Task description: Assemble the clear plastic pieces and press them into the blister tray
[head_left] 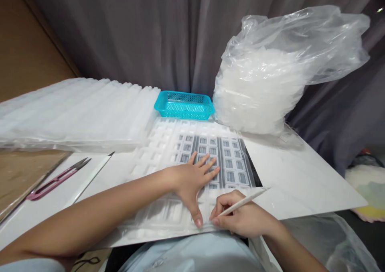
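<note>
A translucent plastic tray sheet with rows of moulded pockets point(156, 143) lies on the white tabletop in front of me. Its right part looks grey, over something dark beneath. My left hand point(192, 179) rests on this sheet with the fingers spread wide and the thumb toward the near edge. Close to that thumb, my right hand point(237, 216) grips a slim white pen-like tool point(248, 201) between thumb and fingers. The tool's rear end points up to the right, while its working tip is hidden by the fingers at the sheet's near edge.
Pink thread snips point(57, 179) and a slim white tool with a black tip point(92, 178) lie at left. Behind them sits a stack of translucent trays point(72, 111). A blue basket point(185, 113) stands at the back, beside a clear bag of white trays point(258, 87).
</note>
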Action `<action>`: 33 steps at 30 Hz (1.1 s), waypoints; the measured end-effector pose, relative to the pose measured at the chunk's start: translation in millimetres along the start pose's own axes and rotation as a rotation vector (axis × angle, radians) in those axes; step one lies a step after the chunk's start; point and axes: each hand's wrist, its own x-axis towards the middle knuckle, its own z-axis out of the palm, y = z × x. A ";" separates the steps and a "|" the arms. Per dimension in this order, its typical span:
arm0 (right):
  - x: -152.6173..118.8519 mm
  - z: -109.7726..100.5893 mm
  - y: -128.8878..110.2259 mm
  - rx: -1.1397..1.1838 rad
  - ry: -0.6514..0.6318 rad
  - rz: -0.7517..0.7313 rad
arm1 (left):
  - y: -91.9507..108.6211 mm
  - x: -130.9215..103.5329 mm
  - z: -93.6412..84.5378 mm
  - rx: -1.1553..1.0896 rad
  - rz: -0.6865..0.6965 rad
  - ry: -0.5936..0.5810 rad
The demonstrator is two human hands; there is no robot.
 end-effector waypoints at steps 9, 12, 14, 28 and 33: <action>-1.8 -0.2 5.2 -0.096 0.023 -0.023 | 6.5 0.8 2.2 0.006 0.013 0.002; -3.4 8.6 3.9 -0.268 0.141 -0.178 | 8.6 1.5 2.5 0.018 -0.011 -0.019; -5.4 8.7 5.9 -0.398 0.317 -0.366 | 10.7 2.7 3.3 0.027 -0.031 -0.037; -21.2 -120.4 72.2 -0.563 0.729 0.116 | -96.8 -18.1 -44.4 0.071 -0.674 0.173; 44.4 -105.7 46.2 -0.488 0.530 -0.135 | -150.3 -16.9 -46.5 0.161 -0.865 0.320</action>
